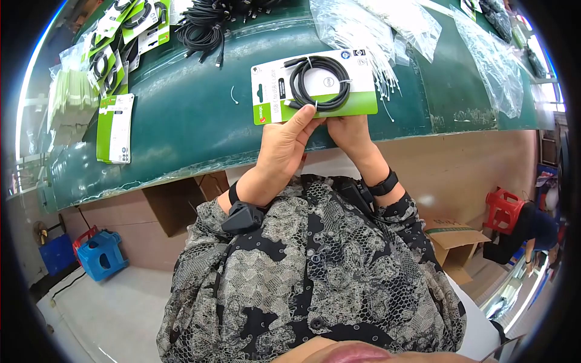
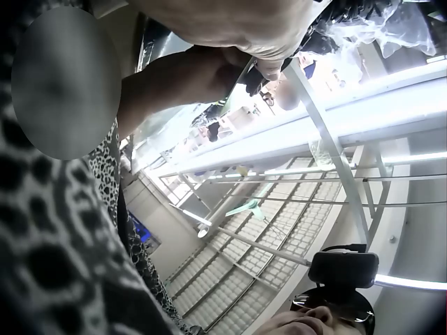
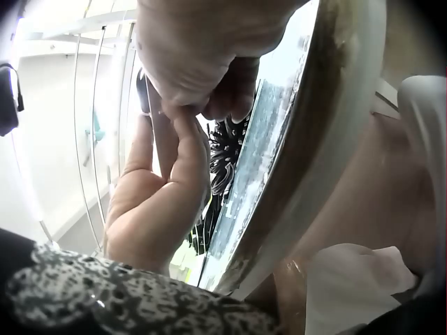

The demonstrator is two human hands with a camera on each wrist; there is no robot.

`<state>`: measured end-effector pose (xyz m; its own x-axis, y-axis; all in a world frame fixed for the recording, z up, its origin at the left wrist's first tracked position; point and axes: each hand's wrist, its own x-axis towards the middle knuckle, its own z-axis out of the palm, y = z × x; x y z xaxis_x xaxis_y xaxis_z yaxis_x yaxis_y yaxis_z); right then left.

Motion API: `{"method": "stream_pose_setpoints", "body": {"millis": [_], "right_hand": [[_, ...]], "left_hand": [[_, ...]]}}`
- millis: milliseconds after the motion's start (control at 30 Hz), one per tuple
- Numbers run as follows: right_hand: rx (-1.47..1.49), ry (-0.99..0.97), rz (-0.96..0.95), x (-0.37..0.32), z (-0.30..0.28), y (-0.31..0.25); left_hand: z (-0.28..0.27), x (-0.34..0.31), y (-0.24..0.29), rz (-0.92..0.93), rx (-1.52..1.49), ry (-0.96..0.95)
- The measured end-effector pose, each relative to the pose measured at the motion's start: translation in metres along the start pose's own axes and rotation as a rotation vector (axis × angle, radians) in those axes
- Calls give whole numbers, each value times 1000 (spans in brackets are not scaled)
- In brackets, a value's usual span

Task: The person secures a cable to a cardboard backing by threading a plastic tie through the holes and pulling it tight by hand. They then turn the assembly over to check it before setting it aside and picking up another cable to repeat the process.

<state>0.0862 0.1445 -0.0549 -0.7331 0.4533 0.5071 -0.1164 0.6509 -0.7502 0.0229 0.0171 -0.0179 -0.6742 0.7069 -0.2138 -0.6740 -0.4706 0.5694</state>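
Observation:
A coiled black USB-C cable point(image 1: 324, 85) lies against a white and green packaging card point(image 1: 365, 100), held by small white ties. My left hand point(image 1: 285, 140) grips the card's near edge, its thumb on the front by the cable and its other fingers behind. My right hand point(image 1: 351, 134) is at the same edge, further right, with its fingertips hidden behind the card in the head view. In the right wrist view the right hand point(image 3: 209, 52) has curled fingers close against the card's back, beside the left hand point(image 3: 160, 202); I cannot tell what they pinch.
On the green table point(image 1: 181, 130), a stack of packaging cards point(image 1: 115, 128) lies at left, with packaged cables point(image 1: 130, 30) behind. Loose black cables point(image 1: 203, 27) are piled at the back. A clear bag of white ties point(image 1: 354, 30) lies beyond the card; a stray tie point(image 1: 233, 95) lies left of it.

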Motion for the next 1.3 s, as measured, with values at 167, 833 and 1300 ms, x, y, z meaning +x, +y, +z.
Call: {"method": "stream_pose_setpoints", "body": {"millis": [167,833,1300], "right_hand": [[147,-176,283,-2,-25,6],[16,-93,130,24,-14,-23],[713,-7,484,21,-35,-15]], "left_hand": [[-6,3,4,44,97,35],[-24,10,-13,306,376,0],[-22,13,12,-62,25,-44]]}}
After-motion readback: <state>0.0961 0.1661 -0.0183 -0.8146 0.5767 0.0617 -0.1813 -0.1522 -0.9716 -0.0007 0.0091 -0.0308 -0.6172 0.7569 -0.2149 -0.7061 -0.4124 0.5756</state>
